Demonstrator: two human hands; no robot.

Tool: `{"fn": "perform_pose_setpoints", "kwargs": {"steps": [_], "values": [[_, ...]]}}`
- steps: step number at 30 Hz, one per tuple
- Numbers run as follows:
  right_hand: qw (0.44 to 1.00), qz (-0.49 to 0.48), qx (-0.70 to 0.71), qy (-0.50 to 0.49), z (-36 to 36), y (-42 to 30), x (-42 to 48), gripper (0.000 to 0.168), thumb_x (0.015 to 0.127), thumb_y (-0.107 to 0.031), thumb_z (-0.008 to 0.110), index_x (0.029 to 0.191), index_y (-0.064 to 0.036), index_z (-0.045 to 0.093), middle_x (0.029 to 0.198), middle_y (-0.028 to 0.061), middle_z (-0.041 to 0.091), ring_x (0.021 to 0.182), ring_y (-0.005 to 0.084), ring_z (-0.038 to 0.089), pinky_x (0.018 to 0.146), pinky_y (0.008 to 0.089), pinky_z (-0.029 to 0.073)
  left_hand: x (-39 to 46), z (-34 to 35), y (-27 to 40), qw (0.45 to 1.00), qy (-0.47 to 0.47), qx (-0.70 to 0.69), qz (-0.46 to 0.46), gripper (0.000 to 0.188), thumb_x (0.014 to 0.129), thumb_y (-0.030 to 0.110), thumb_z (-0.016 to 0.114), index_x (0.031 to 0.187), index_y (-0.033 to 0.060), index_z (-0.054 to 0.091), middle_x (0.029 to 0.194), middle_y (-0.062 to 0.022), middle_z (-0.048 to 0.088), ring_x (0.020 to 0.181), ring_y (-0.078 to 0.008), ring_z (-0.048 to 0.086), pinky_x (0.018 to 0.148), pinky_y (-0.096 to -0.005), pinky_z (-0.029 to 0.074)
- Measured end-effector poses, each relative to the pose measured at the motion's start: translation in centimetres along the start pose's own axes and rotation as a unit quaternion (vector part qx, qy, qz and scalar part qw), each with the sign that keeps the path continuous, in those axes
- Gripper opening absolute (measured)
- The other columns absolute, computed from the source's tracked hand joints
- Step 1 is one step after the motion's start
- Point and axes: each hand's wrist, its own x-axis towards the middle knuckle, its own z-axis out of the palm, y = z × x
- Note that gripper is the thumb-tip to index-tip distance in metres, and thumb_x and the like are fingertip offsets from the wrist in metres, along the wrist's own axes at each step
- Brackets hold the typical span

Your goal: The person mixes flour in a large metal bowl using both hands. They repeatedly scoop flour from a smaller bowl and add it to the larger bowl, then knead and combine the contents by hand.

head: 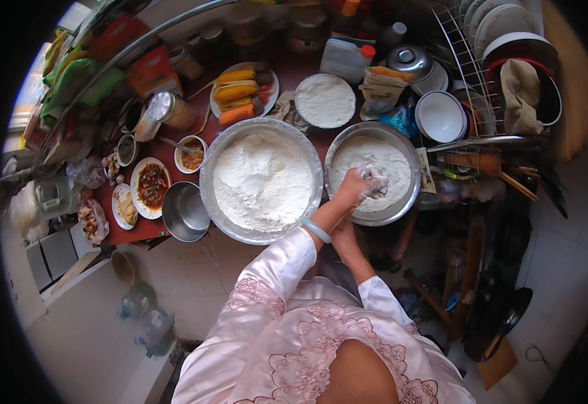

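Observation:
My left hand (367,185), with a pale bangle on its wrist, reaches into the smaller metal bowl (415,174) on the right. Its flour-coated fingers are curled into the loose flour (353,151); whether they grip a clump is hidden. Below that wrist, my right hand (345,233) is against the near side of the same bowl. The left forearm and the bowl's rim cover its fingers. Just left stands a larger metal basin (207,189) heaped with white flour (261,182). Behind both sits a round container of white flour (325,100).
A metal saucepan (187,212), a plate of dark sauced food (151,188) and a small bowl with a spoon (190,154) crowd the left. Corn cobs (236,91) lie on a plate behind. White bowls (441,117) and a wire dish rack (468,65) stand at the right.

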Motion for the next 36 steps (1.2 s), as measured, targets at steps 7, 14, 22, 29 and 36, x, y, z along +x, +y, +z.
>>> {"fn": "perform_pose_setpoints", "kwargs": {"steps": [7,14,22,29,36], "values": [[0.986,-0.093,-0.124,-0.069,-0.5,2.3,0.6,0.033,0.084,-0.019,0.054,0.110,0.000,0.048,0.111,0.0167,0.052,0.105,0.0199,0.049,0.085,0.0331,0.040,2.6,-1.0,-6.6,0.877,-0.087,0.401,0.251,0.039,0.066,-0.001,0.055,0.105,0.0006,0.054,0.099,-0.0198,0.056,0.089,-0.0309,0.057,0.077,-0.0328,0.046],[0.998,-0.038,-0.042,-0.004,0.3,0.9,0.5,0.026,0.086,-0.012,0.049,0.109,0.001,0.052,0.095,0.0111,0.059,0.084,0.0173,0.058,0.070,0.0302,0.046,-1.4,-2.6,0.3,0.870,0.044,0.411,0.266,0.012,0.077,0.009,0.057,0.088,0.0045,0.060,0.074,-0.0136,0.061,0.072,-0.0279,0.061,0.064,-0.0354,0.047],[0.990,0.100,0.073,-0.074,1.0,0.2,1.1,0.030,0.088,-0.011,0.047,0.114,0.002,0.053,0.093,0.0062,0.062,0.074,0.0118,0.059,0.062,0.0237,0.048,-1.7,-15.7,1.1,0.894,0.278,0.231,0.264,0.031,0.074,-0.004,0.045,0.102,0.0003,0.056,0.085,-0.0139,0.062,0.077,-0.0234,0.060,0.071,-0.0325,0.047],[0.988,0.110,0.079,-0.070,1.2,1.2,1.4,0.028,0.088,-0.011,0.047,0.113,0.000,0.054,0.088,0.0056,0.063,0.073,0.0113,0.058,0.062,0.0233,0.047,0.6,-18.3,3.0,0.799,0.342,0.453,0.201,0.031,0.077,0.007,0.049,0.105,-0.0060,0.053,0.091,-0.0280,0.058,0.087,-0.0424,0.055,0.075,-0.0454,0.044],[0.988,0.108,0.080,-0.072,1.4,1.3,1.4,0.026,0.088,-0.010,0.047,0.111,0.000,0.055,0.087,0.0048,0.063,0.072,0.0109,0.058,0.062,0.0235,0.047,2.6,-19.8,1.2,0.787,0.275,0.526,0.166,0.024,0.079,0.013,0.053,0.094,-0.0045,0.056,0.093,-0.0262,0.057,0.090,-0.0410,0.054,0.077,-0.0470,0.044]]}}
